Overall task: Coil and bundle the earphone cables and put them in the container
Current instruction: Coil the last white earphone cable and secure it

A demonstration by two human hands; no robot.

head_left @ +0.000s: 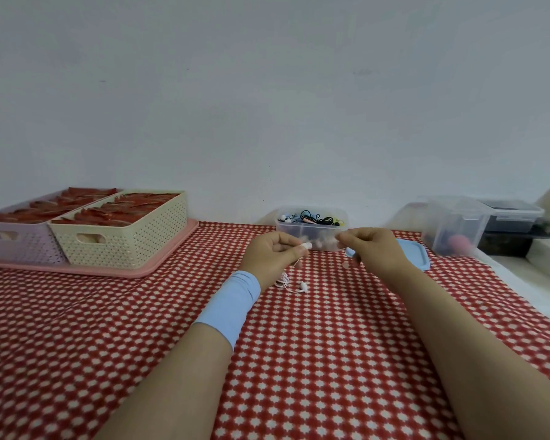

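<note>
- Fingers of left hand pinch cable, which trails to surface at 6 o'clock.
- Right hand fingers curl; hold unclear.
- Container at 12 o'clock.

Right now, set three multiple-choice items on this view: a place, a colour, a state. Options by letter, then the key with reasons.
1. The clear container stands on the cloth at: A. the near left corner B. the far edge, beyond the hands C. the near right corner
2. The wristband on the left arm is: A. red B. light blue C. black
3. The clear container is: A. open B. lidded C. tipped over
Key: 1 B, it stands beyond the left hand and right hand, which pinch the earphone cable. 2 B, the wristband shows pale blue. 3 A, its blue lid lies beside it on the cloth.
</note>
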